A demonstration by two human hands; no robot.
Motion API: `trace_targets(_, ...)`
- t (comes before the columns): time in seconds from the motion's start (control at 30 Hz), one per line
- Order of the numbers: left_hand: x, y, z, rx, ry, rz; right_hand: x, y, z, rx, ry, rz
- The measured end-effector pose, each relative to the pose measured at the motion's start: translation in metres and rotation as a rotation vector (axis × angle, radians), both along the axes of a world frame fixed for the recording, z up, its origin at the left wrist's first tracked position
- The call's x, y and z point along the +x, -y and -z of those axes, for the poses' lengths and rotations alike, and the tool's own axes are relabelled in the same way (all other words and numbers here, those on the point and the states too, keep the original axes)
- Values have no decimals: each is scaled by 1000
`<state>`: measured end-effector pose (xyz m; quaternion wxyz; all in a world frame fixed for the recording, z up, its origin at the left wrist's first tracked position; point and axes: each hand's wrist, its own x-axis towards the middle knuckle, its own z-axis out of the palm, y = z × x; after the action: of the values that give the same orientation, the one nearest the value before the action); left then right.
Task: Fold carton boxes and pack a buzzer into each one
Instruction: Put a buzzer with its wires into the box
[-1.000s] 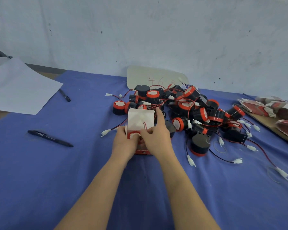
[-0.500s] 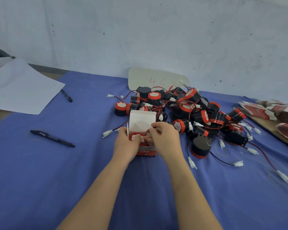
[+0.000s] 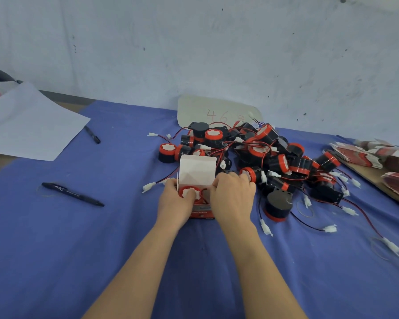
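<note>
Covering the table is a blue cloth [image 3: 55, 249], which runs back to a scuffed, pale wall [image 3: 194, 42]. Beyond both hands a heap of black-and-red buzzers [image 3: 263, 153] lies tangled in red and black wires with white plugs. Behind the heap a pale card [image 3: 194, 109] marked "46" stands against the wall. Far to the left of the left hand lies a white sheet of paper [image 3: 28, 125], with one black pen [image 3: 92, 135] at its edge and a second black pen [image 3: 72, 194] nearer that hand. Well to the right of the right hand, flat red-and-white cartons [image 3: 359, 155] are stacked on a wooden board [image 3: 369, 174].

The left hand [image 3: 174, 203] grips the left side of a small carton box [image 3: 197, 171], fingers curled round it. Its thumb rests on the white top of a buzzer [image 3: 186, 191] that sits in the box's open mouth. The right hand [image 3: 232, 194] clasps the box's right side, fingers bent over the rim. Between the two hands the box stands on the cloth, its white lid flap upright on the far side.
</note>
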<state>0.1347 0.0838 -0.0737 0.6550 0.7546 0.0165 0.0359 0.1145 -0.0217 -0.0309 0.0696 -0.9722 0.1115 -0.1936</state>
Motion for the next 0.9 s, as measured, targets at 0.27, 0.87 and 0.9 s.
trace_targets(0.27,-4,5,-1,75,31,-37,-1,0,-11,95,-134,-38)
trace_targets(0.87,-8,12,-2,269,30,-87,-22,30,-26,286,-385,-493)
trace_targets(0.9,-9,12,-2,266,39,-84,-21,30,-24,286,-361,-493)
